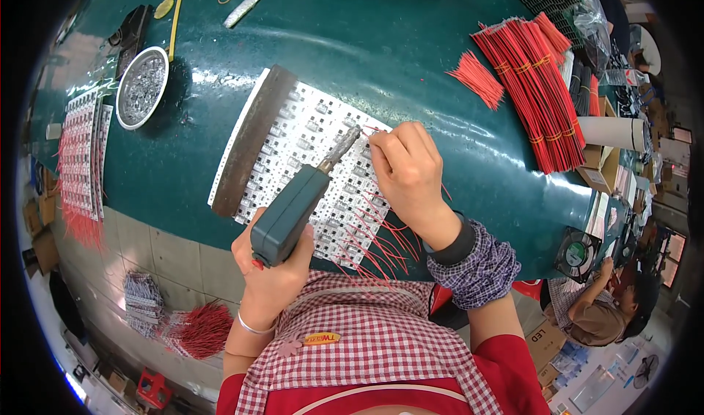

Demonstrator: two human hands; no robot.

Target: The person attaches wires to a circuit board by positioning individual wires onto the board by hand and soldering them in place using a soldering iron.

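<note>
My left hand (282,268) is wrapped round the body of a dark green soldering gun (290,213). The gun slants up and right over a white circuit board sheet (301,147) covered in rows of small parts. Its tip meets the sheet's upper right edge, beside my right hand (409,162). There the fingers of that hand are pinched on a thin red wire (372,129), partly hidden by them. Several red wires (374,246) stick out from the sheet's lower right edge. Across the sheet's left part lies a long dark bar (255,144).
At left are a white bowl (163,56) of grey scraps and a stack of wired boards (77,158). Bundled red wires (532,92) lie at right, near a black fan (578,254). More bundles (198,331) rest on the floor; another person (601,309) sits at far right.
</note>
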